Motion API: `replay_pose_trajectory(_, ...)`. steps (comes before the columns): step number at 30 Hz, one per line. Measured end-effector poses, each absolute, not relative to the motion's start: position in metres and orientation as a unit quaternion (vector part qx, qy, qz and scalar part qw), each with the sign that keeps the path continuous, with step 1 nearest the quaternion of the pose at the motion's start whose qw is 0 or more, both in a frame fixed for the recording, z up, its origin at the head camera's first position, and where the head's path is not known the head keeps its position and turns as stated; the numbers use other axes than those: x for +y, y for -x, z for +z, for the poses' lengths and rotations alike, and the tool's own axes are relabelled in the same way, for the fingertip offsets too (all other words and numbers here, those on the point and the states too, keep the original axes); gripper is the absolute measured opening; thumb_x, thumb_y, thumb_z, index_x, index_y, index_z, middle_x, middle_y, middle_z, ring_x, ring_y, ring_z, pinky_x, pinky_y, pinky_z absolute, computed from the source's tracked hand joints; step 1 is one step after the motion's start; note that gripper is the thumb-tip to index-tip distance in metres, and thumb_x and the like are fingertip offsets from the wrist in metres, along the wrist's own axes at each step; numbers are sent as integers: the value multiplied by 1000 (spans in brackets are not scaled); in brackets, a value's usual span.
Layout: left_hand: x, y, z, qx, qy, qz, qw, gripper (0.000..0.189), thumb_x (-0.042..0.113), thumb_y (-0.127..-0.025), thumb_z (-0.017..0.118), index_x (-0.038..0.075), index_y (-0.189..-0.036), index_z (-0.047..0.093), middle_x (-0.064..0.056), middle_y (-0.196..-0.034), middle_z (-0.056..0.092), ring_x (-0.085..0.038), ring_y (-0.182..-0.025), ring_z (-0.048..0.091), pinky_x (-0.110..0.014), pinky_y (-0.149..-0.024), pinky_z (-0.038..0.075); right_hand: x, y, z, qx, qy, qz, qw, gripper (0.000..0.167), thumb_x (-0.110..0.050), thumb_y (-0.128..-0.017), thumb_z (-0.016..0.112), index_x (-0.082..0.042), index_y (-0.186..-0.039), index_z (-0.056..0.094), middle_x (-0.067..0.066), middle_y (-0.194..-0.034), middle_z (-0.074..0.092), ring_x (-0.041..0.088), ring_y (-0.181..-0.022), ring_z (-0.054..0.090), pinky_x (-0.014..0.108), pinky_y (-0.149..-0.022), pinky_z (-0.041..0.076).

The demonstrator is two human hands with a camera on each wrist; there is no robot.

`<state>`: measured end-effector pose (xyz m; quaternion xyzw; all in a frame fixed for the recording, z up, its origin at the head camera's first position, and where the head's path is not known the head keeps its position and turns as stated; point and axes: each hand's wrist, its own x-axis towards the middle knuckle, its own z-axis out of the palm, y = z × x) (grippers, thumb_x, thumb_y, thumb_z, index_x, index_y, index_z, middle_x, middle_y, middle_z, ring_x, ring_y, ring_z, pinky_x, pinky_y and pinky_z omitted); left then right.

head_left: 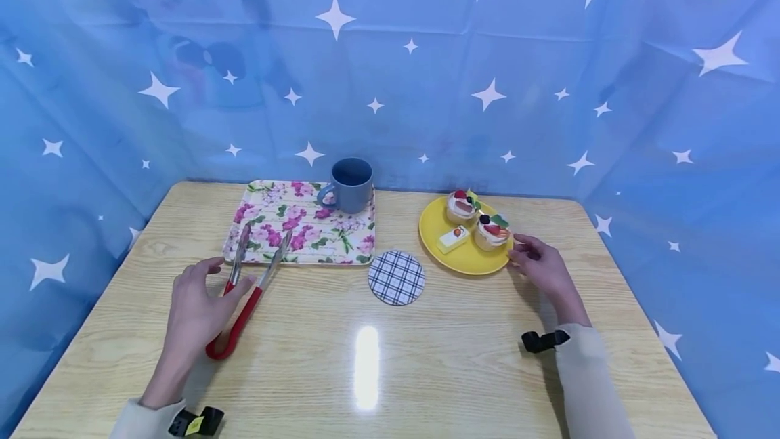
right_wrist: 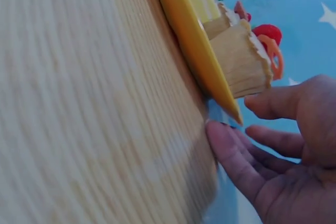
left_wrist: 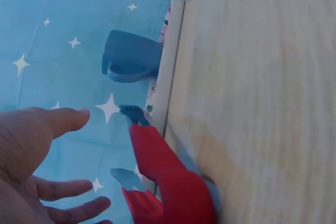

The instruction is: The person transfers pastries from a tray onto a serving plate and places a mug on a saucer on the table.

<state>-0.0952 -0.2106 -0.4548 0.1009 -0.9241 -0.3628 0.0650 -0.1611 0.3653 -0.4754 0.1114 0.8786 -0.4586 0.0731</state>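
Observation:
My left hand [head_left: 196, 307] hovers over a pair of red-handled metal tongs [head_left: 245, 315], thumb and fingers spread with a gap between them. The tongs lie with their tips over a floral tray [head_left: 332, 249]. In the left wrist view, the hand [left_wrist: 31, 156] stands apart from the red handles [left_wrist: 184, 187]. At the right, my right hand [head_left: 544, 269] is at the rim of a yellow plate [head_left: 469, 264]. In the right wrist view, the plate's edge [right_wrist: 229, 106] reaches between the thumb and fingers of the hand [right_wrist: 294, 156], which are loosely parted. Two cupcakes [head_left: 489, 236] and a small cake slice [head_left: 453, 240] sit on the plate.
A blue mug [head_left: 353, 188] stands on the tray's back right part, handle to the left. Between tray and plate lies a round checked coaster [head_left: 396, 278]. A blue curtain with white stars [head_left: 420, 73] hangs behind and beside the wooden table [head_left: 451, 358].

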Motion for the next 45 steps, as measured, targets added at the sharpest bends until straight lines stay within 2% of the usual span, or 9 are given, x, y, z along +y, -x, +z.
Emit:
replay_pose_trajectory(6, -207, 102, -447, -914, -58, -394, 76, 73, 43, -96, 71, -2, -149, 46, -28, -142, 49, -47, -118, 51, -60, -91, 47, 367, 152, -467, 879, -100, -459, 85, 62, -30, -107, 53, -6, -160, 31, 26, -149, 48, 36, -126, 59, 25, -86, 59)
replay_pose_trajectory(10, -204, 104, -445, -907, -47, -410, 85, 73, 44, -96, 70, 1, -150, 45, -26, -146, 47, -47, -119, 54, -61, -92, 50, 364, 145, -464, 883, -82, -452, 94, 65, -32, -107, 54, -6, -161, 29, 27, -150, 48, 38, -125, 60, 28, -85, 60)
replay_pose_trajectory(17, -194, 111, -445, -887, -13, -441, 134, 66, 35, -97, 71, 2, -148, 48, -23, -144, 54, -44, -119, 59, -59, -96, 51, 360, 132, -458, 894, -57, -434, 99, 70, -38, -106, 56, -8, -162, 28, 27, -151, 48, 39, -125, 60, 32, -85, 60)
replay_pose_trajectory(25, -180, 121, -444, -876, 2, -467, 122, 71, 43, -96, 71, 7, -152, 45, -21, -145, 53, -43, -122, 58, -58, -99, 50, 353, 123, -456, 900, -36, -423, 96, 69, -37, -106, 55, -5, -161, 28, 27, -149, 49, 40, -127, 57, 33, -85, 61)
replay_pose_trajectory(37, -161, 136, -448, -859, 50, -497, 113, 66, 34, -98, 70, 4, -151, 45, -22, -139, 56, -41, -126, 57, -57, -100, 52, 330, 111, -451, 915, -18, -385, 117, 67, -39, -105, 58, -2, -156, 36, 24, -140, 58, 34, -119, 62, 33, -80, 60)
replay_pose_trajectory(45, -154, 143, -449, -852, 44, -512, 95, 69, 41, -98, 69, 11, -154, 43, -18, -142, 57, -40, -126, 58, -55, -97, 53, 319, 107, -454, 917, 11, -382, 116, 62, -36, -103, 61, -4, -153, 43, 21, -130, 64, 31, -114, 65, 29, -77, 59)
